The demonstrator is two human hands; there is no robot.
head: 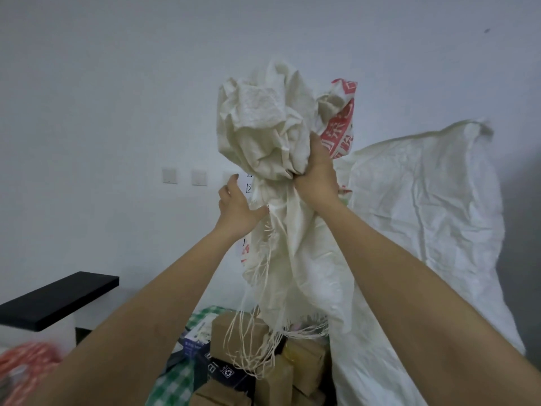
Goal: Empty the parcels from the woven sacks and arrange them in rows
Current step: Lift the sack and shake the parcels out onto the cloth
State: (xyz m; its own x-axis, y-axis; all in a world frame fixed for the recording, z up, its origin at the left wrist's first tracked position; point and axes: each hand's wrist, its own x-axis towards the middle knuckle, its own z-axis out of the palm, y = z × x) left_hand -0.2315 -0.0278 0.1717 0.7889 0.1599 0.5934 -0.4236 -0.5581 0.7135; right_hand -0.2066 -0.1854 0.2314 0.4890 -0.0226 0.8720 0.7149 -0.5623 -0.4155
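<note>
A cream woven sack (272, 136) with red print is held high and upside down, its frayed open mouth hanging over a pile of parcels (237, 335). My right hand (317, 174) grips the bunched sack near its top. My left hand (237, 206) lies flat against the sack's left side, fingers straight, thumb touching the fabric. Brown cardboard boxes, a dark printed box (225, 370) and a blue-and-white box (194, 341) lie below on a green checked cloth (172, 385).
A second large white woven sack (424, 218) stands against the wall at the right. A black shelf edge (58, 300) juts out at the lower left, with blurred orange netting (26, 364) below it. Wall switches (184, 176) sit behind my left hand.
</note>
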